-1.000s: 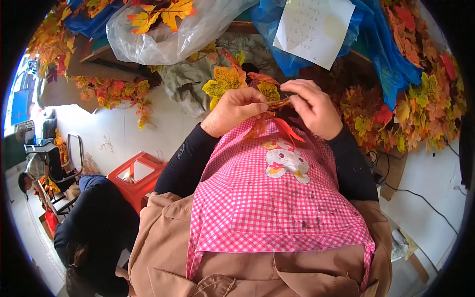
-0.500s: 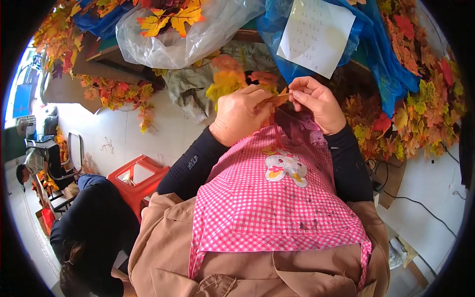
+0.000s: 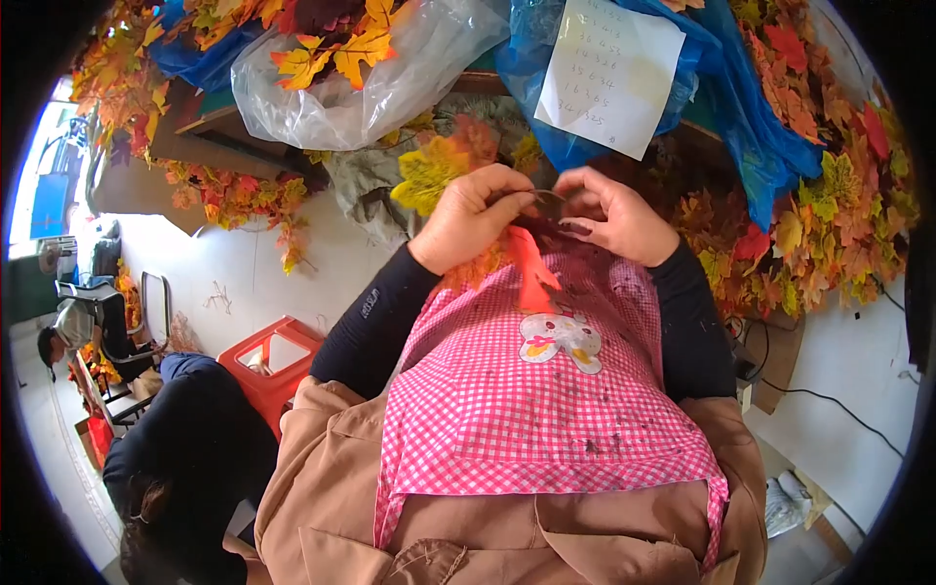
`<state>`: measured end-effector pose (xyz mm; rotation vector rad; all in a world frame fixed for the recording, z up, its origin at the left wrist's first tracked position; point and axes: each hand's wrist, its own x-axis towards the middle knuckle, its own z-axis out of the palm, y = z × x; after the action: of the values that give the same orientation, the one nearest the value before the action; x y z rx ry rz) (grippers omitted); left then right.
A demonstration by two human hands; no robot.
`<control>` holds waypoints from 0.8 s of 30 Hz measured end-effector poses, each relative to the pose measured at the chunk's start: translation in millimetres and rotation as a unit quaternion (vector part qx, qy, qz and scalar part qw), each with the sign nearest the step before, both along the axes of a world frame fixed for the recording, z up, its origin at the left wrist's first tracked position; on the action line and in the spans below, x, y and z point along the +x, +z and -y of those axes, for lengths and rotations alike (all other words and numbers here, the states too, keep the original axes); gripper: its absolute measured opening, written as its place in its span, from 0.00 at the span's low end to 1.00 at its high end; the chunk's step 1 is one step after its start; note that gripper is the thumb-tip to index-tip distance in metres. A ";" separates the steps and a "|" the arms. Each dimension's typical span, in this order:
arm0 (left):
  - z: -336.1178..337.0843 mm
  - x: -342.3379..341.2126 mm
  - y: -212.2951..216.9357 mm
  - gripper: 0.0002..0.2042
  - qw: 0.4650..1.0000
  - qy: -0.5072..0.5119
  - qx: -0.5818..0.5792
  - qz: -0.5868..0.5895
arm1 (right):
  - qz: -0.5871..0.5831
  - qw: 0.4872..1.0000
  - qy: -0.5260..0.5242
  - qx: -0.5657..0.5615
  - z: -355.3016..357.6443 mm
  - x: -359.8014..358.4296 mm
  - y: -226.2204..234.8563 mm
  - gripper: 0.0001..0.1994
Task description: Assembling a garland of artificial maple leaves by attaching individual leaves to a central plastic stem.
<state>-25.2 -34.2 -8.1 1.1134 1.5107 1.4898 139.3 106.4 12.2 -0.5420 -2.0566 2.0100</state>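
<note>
Just above my lap, my left hand (image 3: 468,219) is closed around the stems of artificial maple leaves. A yellow leaf (image 3: 419,180) sticks out beyond its knuckles, and a bright coral-red leaf (image 3: 531,273) hangs below its fingers, over the pink checked apron (image 3: 546,419). A thin stem (image 3: 549,195) bridges the small gap between my two hands. My right hand (image 3: 624,219) is curled, its fingers pinched at the other end of that stem; the exact grip is partly hidden.
Ahead lie a clear plastic bag (image 3: 322,107), blue plastic (image 3: 760,127) and a handwritten paper sheet (image 3: 609,78). Leaf garlands (image 3: 799,234) hang at the right. At left stand a red plastic stool (image 3: 268,366) and a person in dark clothes (image 3: 190,448). Cables (image 3: 829,400) run along the right floor.
My hands have shifted slightly apart, and a thin stem now shows between them. The coral-red leaf has swung into view below my left hand. My right-hand fingers have turned downward.
</note>
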 end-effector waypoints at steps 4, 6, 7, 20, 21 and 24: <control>10.8 -31.8 12.6 0.08 0.947 -0.062 0.077 -0.307 | 0.133 0.983 0.124 0.035 -32.8 22.5 -1.1 0.05; 22.5 -33.7 13.3 0.10 0.828 -0.153 0.056 -0.536 | 0.165 0.971 0.152 0.083 -41.1 27.9 16.8 0.05; 28.6 -33.0 10.4 0.11 0.820 -0.170 0.028 -0.546 | 0.168 0.957 0.177 0.155 -43.2 29.9 28.3 0.06; 48.9 -49.9 39.8 0.14 0.791 0.096 0.155 -0.584 | 0.189 0.899 0.288 0.269 -58.8 41.0 -101.7 0.22; 54.6 -43.7 35.8 0.14 0.797 0.073 0.133 -0.585 | 0.188 0.896 0.243 0.320 -53.2 42.4 -119.9 0.22; 56.9 -40.8 27.7 0.13 0.837 0.038 0.087 -0.539 | 0.214 0.916 0.098 0.325 -64.3 46.1 -98.6 0.21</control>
<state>-66.0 -91.2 19.7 2.2518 2.1534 1.0419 185.3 170.7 -86.4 -0.6911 -2.9470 1.2057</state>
